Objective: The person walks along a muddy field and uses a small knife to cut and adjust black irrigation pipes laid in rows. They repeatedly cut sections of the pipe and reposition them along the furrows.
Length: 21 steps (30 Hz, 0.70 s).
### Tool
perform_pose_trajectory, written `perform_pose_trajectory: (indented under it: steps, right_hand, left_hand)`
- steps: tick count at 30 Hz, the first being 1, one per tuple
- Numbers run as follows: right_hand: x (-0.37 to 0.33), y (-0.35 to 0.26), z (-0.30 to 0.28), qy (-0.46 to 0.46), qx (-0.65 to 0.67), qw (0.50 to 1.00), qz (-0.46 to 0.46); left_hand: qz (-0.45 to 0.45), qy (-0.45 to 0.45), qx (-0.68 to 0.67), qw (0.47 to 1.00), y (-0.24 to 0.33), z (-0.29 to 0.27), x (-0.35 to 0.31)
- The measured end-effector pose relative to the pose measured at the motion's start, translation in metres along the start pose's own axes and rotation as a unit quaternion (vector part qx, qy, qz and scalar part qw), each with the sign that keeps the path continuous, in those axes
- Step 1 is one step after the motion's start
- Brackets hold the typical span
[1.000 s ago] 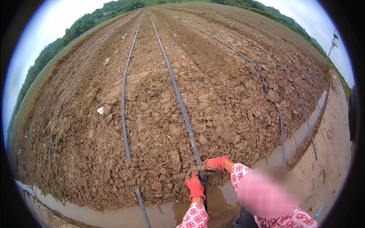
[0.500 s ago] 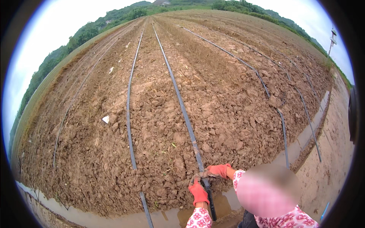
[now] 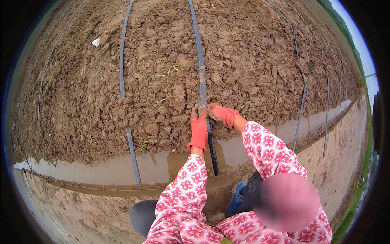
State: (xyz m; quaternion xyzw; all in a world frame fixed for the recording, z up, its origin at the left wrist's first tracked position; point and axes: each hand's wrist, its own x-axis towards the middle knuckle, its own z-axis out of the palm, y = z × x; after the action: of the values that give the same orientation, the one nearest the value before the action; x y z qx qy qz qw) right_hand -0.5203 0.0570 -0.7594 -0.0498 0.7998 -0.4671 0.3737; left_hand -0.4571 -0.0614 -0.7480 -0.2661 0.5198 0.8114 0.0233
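Observation:
A long black drip irrigation hose runs down the soil bed and ends in a shiny dark section over the muddy water. My left hand, in a muddy coral-red glove, closes on the hose from its left side. On the right side, my right hand, in a matching glove, pinches the hose at the same spot. The fingertips of both hands nearly meet, and they hide the part of the hose between them. Mud covers the glove fingers.
Another black hose lies to the left, partly under soil. A water-filled ditch borders the cloddy bed, with a pale path on the near side. More hoses cross at right. A blue boot stands below; a blurred patch covers the lower right.
The view has tilted downward, so the ditch, path and my sleeves show more and the far field is out of sight. Both hands stay on the hose at about the same place.

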Motion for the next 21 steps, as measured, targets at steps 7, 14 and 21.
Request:
perform_pose_trajectory:
  steps: [7,14,21]
  right_hand:
    - [-0.015,-0.036,0.01,0.064,0.052,0.993,0.084]
    - [0.009,0.007,0.006,0.05,-0.01,0.999,-0.012]
    - [0.014,0.007,0.0,-0.063,0.073,0.995,-0.036]
  left_hand:
    - [0.084,-0.048,0.138,0.986,0.006,-0.01,0.004]
    - [0.141,-0.01,0.249,0.958,-0.006,0.0,-0.002]
    - [0.134,-0.052,0.197,0.97,0.008,0.001,-0.012]
